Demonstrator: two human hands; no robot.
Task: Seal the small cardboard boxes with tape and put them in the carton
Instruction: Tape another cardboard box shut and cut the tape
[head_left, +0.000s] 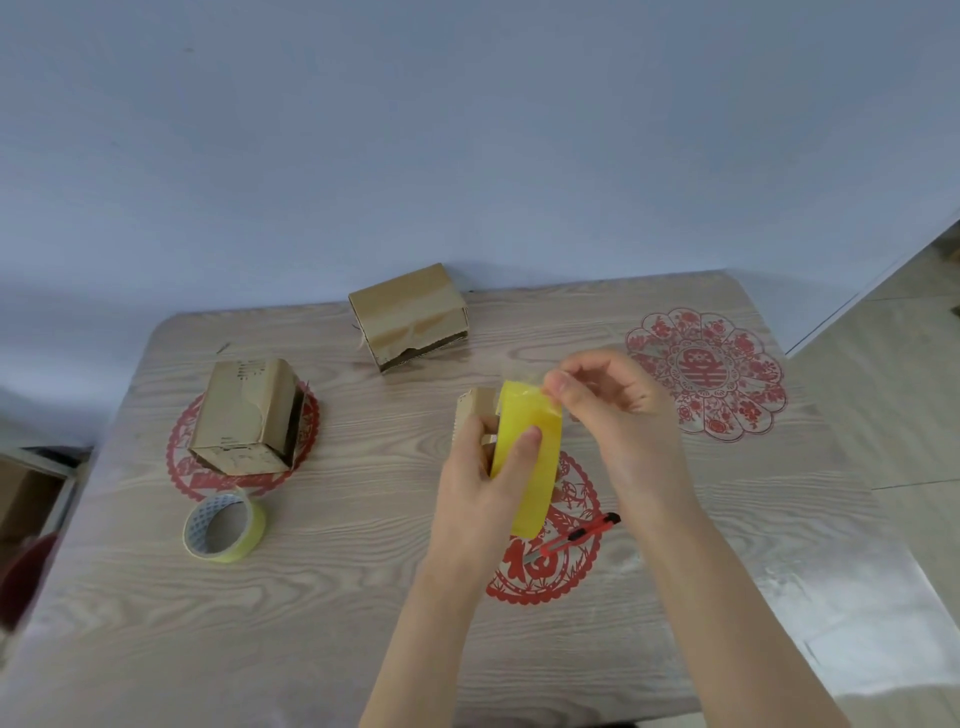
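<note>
The counter (363, 623) carries three small boxes. The left box (244, 410) stands near the left edge with a side flap gaping. The far box (410, 312) sits at the far edge, its front flap loose. The third box (475, 408) is near the middle, mostly hidden behind the yellow tape roll (530, 452). None is packed yet. A brown shape (26, 493) past the left edge may be the carton, but I cannot tell.

The left hand (478, 499) holds the roll above the counter's middle, its grip wrapped round it with the thumb pressed on the outer face. The right hand (608, 400) has its grip pinching the tape end at the roll's top.

If that pinch slips, the thin film will likely snap back onto the roll. A crooked pull could split it or fold it onto itself. A hard tug may knock the third box.

A spare roll (223, 527) lies toward the left edge. The red knife (576, 538) lies between the forearms, and its blade seems to be out, so a lowered wrist could catch it.
</note>
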